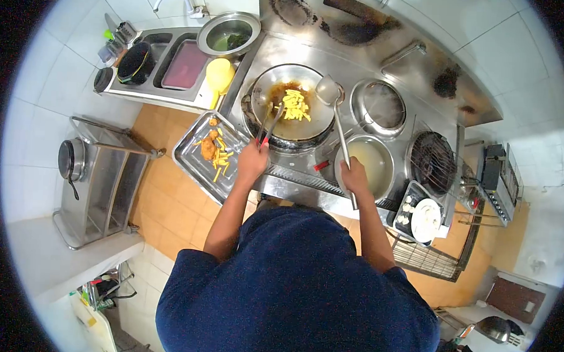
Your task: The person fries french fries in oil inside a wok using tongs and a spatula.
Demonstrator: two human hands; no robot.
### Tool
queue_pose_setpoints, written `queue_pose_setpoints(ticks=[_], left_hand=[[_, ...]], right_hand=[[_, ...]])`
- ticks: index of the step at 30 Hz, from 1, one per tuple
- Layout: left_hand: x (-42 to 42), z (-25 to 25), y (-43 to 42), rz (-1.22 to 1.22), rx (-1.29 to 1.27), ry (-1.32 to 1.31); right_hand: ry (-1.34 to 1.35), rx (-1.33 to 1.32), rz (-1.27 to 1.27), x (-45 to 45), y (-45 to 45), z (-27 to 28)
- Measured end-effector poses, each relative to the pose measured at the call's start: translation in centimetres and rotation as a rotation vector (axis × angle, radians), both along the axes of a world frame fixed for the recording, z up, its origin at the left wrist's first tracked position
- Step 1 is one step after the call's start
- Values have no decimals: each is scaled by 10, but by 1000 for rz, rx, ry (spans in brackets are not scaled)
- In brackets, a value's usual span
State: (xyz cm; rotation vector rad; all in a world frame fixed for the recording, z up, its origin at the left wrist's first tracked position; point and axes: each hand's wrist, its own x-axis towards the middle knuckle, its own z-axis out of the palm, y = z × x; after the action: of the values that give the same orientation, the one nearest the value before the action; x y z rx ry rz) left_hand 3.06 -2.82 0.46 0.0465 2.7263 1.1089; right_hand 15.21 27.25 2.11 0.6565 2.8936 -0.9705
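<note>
Dark navy-blue shirt [297, 288], short sleeves [195, 269], bare forearms [230, 211]

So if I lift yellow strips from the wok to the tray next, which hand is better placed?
Left, probably: the left hand holds tongs at the yellow strips in the wok, and the tray sits on that side. The right hand grips a ladle.

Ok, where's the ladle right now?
In the head view, the ladle is in the right hand, its scoop end at the right edge of the wok.
</note>
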Motion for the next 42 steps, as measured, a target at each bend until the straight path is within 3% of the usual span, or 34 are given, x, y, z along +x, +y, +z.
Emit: queue_pose_setpoints(ticks=[8, 11, 14, 20, 29, 32, 35, 42], left_hand=[[-14, 14, 15, -54, -182, -56], [-16, 14, 19, -67, -181, -43], [-18, 13, 21, -91, -198, -55], [-16, 15, 26, -99, -221, -59], [-8, 41, 19, -74, -303, -40], [-13, 39, 20, -78, -285, 10], [-21, 35, 26, -91, -351, 18], [-23, 33, 30, -89, -382, 61]], right_hand=[[-202, -321, -4, 4, -23, -5], [-348, -499, -59, 2, -37, 40], [-289, -462, 8, 8, -40, 63], [-119, -139, 179, 12, -22, 22], [-148, 41, -2, 4, 1, 15], [-93, 28, 33, 2, -4, -4], [-126, -79, 147, 1, -12, 9], [-117, -148, 157, 7, -28, 37]])
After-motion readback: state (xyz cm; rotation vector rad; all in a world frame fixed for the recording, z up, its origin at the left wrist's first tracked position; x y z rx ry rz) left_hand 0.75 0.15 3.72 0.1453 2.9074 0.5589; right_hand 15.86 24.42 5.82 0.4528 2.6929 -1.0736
